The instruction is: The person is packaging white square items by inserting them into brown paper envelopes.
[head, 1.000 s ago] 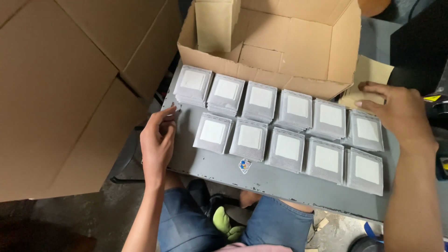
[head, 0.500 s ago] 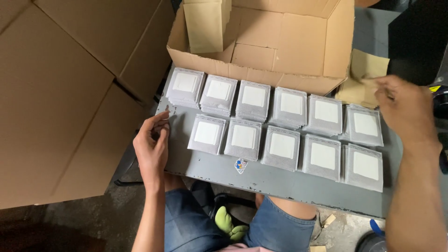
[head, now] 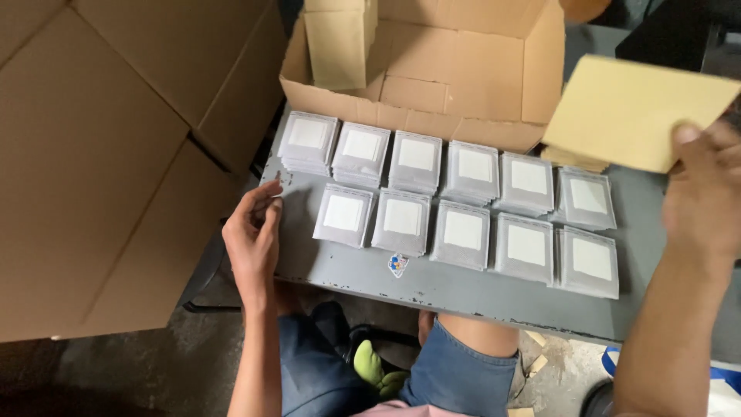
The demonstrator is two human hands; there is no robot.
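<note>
Seen from above, a seated person in blue jeans works at a grey metal table [head: 463, 289] with chipped paint. The right hand [head: 706, 193], at the far right edge of the view, is raised above the table and grips a flat tan cardboard sheet [head: 637, 108], the thumb pressed on top of its lower right corner and the fingers closed beneath it, so the sheet tilts over the right end of the table. The left hand [head: 253, 235] rests at the table's left edge, holding nothing, its fingers [head: 266, 202] loosely curled and lightly touching the metal surface. Between the two hands lie eleven stacks of small grey square packets [head: 463, 232], each with a white square on top, set side by side in two rows: six in the far row, five in the near row. The leftmost stack of the near row sits just beside the left hand. A small colourful sticker [head: 397, 265] is stuck to the table near its front edge. Behind the stacks stands an open cardboard box [head: 432, 73], its flaps raised and its front wall touching the far row. Large brown cardboard cartons [head: 108, 154] fill the left side of the view.
</note>
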